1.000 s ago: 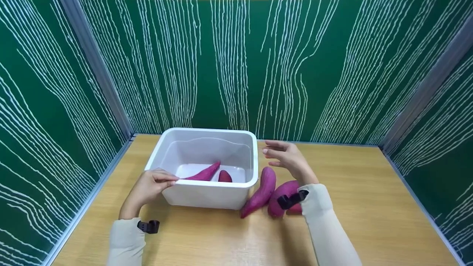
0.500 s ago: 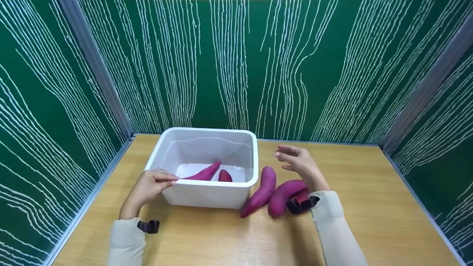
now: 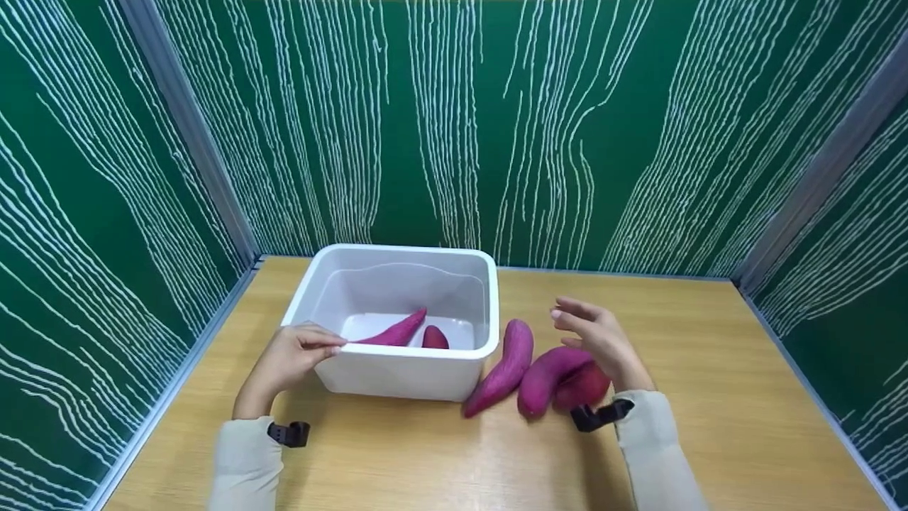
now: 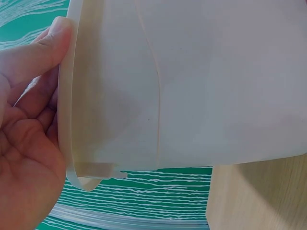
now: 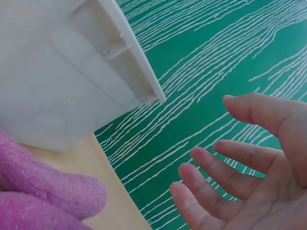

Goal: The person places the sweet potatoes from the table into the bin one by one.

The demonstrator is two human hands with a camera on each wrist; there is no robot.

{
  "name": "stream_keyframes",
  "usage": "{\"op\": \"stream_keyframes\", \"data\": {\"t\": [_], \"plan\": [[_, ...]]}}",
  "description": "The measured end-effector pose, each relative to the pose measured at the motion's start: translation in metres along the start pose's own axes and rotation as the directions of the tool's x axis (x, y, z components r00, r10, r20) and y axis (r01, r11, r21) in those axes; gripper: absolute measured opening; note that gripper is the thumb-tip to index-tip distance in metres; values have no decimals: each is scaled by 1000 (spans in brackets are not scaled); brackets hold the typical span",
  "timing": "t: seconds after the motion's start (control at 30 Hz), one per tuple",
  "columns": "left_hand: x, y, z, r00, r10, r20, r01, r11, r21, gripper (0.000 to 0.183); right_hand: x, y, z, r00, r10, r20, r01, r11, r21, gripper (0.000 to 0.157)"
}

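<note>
A white plastic bin [image 3: 397, 372] stands on the table with a purple sweet potato [image 3: 399, 331] and a redder one [image 3: 434, 338] inside. At its near left corner my left hand [image 3: 287, 356] pinches the rim, thumb on the outer side in the left wrist view. To the right of the bin lie a long purple sweet potato [image 3: 507, 365], a curved one [image 3: 545, 380] and a reddish one [image 3: 585, 387]. Just above these last two hovers my right hand [image 3: 601, 339], holding nothing. Its fingers [image 5: 201, 201] are loosely bent and spread in the right wrist view.
The wooden table [image 3: 397, 454] is bounded at the back by a green panel [image 3: 489, 163] with white wavy lines. Similar panels rise on the left and right, joined by grey metal posts [image 3: 191, 135].
My right hand has moved right and nearer, away from the bin's right rim, uncovering more of the curved and reddish sweet potatoes. My left hand keeps its hold on the rim.
</note>
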State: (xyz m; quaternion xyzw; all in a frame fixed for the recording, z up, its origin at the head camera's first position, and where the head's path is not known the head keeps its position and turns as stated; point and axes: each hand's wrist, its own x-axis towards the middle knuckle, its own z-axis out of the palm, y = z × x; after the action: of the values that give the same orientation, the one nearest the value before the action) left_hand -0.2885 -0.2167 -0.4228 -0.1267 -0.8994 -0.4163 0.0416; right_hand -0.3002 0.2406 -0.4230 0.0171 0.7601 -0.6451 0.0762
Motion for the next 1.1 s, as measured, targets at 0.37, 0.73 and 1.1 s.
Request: {"op": "stream_keyframes", "data": {"t": [0.37, 0.73, 1.1], "plan": [[0, 0, 0, 1000, -20, 5, 20, 1000, -9, 14, -12, 24, -17, 995, 63, -73, -62, 998, 21, 71], [1, -1, 2, 1000, 0, -4, 0, 1000, 18, 12, -22, 49, -32, 980, 124, -157, -116, 991, 61, 71], [2, -2, 1, 1000, -17, -1, 17, 1000, 0, 12, -27, 74, -40, 968, 163, -193, -146, 984, 103, 73]]}}
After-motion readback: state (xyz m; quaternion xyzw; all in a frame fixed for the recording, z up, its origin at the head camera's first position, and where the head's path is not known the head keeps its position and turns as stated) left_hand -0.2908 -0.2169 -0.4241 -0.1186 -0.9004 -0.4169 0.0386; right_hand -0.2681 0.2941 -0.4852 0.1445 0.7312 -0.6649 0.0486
